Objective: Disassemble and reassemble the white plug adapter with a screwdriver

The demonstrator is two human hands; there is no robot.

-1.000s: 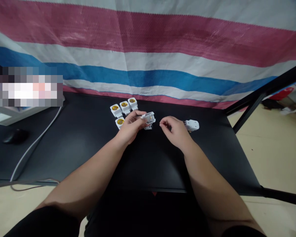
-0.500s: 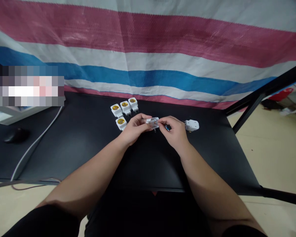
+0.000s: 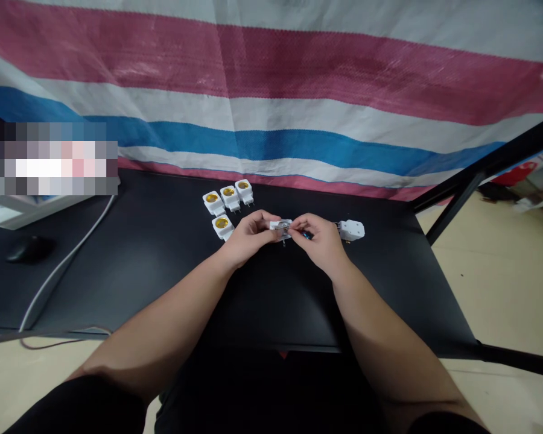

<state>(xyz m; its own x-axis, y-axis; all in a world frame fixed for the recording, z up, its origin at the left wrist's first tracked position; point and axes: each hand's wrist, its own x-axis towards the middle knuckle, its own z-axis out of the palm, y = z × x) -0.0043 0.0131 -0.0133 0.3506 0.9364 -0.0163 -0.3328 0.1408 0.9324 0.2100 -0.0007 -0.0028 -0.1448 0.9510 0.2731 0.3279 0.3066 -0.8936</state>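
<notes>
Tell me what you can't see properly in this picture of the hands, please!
From the head view:
- The white plastic socket: the left hand and the right hand cover much of it.
- The small blue thing: mostly hidden by the right hand and too small to name.
- The pixelated patch at the left: blurred, so whatever lies there can't be made out.

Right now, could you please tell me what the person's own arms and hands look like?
The left hand and right hand are bare, with no gloves or watches showing. The left forearm and right forearm are bare too, and black sleeves show at the bottom of the view.
</notes>
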